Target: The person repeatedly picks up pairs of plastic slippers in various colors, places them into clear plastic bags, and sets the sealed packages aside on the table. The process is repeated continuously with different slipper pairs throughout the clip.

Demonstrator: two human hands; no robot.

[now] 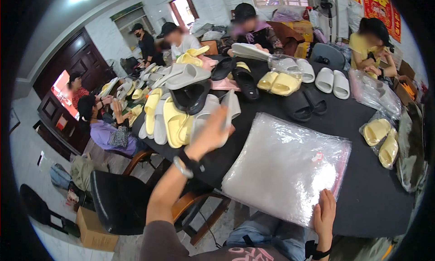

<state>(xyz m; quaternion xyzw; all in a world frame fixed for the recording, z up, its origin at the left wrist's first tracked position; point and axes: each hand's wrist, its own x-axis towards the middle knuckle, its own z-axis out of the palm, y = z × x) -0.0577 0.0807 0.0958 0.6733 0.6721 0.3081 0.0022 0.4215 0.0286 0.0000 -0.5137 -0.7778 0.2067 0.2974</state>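
Note:
My left hand [213,132], blurred by motion, is stretched out over the near end of the slipper pile. It overlaps a grey slide slipper [232,106]; whether the fingers grip it I cannot tell. Just left of the hand lie yellow slide slippers [174,123]. In front of me is a flat stack of clear plastic bags [281,166]. At its near right corner my right hand [325,209] lies open, fingers flat on the plastic. Beyond the stack stands a pair of black slippers [302,106].
Bagged yellow slippers [380,141] lie at the right, with a white pair [333,83] further back on the black table [362,184]. Several people sit around the far and left sides. A black chair [120,202] stands left of me, near a cardboard box [95,229].

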